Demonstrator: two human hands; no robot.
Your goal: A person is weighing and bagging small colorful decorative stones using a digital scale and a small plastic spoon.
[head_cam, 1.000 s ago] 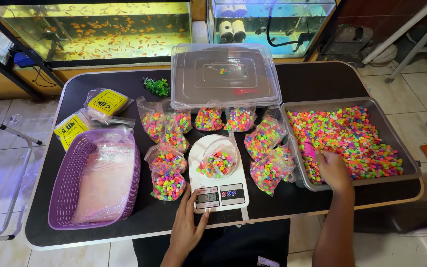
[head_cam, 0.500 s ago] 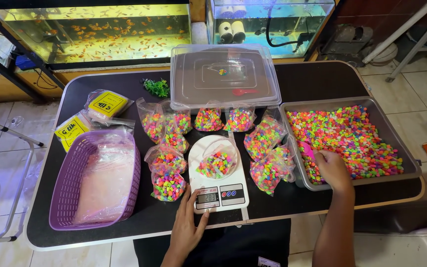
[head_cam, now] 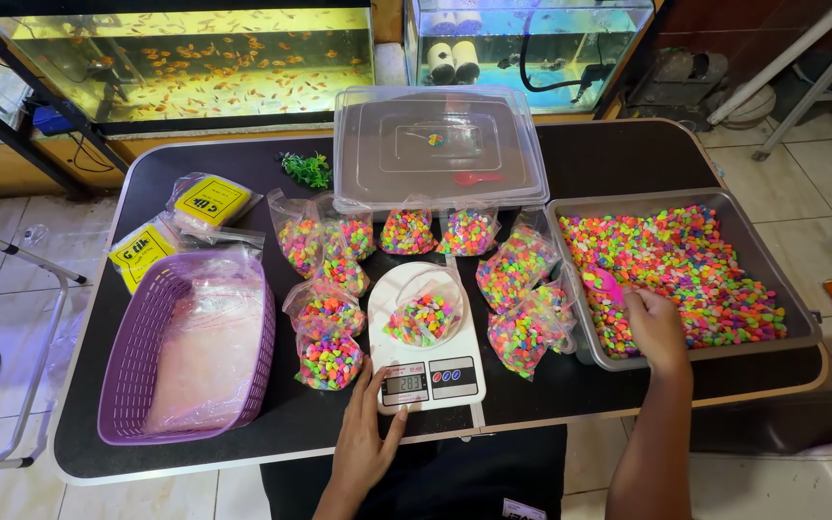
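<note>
Black worktop, rounded corners, tiled floor below, two fish tanks behind. Grey tray of neon gravel under right hand: bulk stock kept on the scooping side. Right grip curled on pink scoop, blade dug into gravel just ahead of the fingers. Clear lidded box parked beyond both hands, out of the way. Purple basket with empty bags far left of left hand. Filled bags clustered around scale, between the hands. Open bag in bowl on the scale pan, partly filled. Left grip loose, fingers apart, touching scale's front-left corner, likely steadying it.
</note>
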